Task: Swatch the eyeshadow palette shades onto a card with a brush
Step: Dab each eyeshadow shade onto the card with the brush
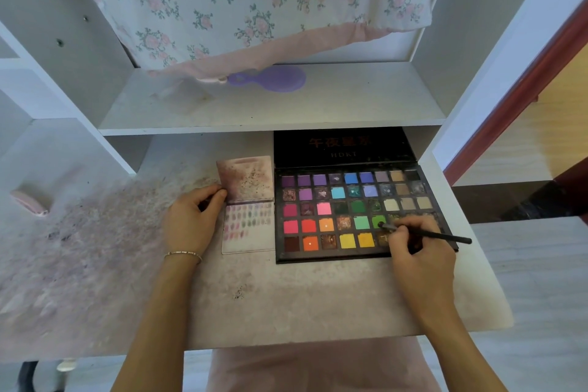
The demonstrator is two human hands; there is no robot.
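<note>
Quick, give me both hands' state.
Left hand: pinching the card's left edge.
Right hand: gripping the brush, tip in the palette's green pan.

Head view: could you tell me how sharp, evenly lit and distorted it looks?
Head view: soft, even light; the palette and brush are fairly sharp, the lid's red lettering is blurred; wide-angle distortion splays the shelf uprights outward.

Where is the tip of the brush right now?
In the head view, the brush, held in the right hand, has its tip on a green pan of the palette.
</note>
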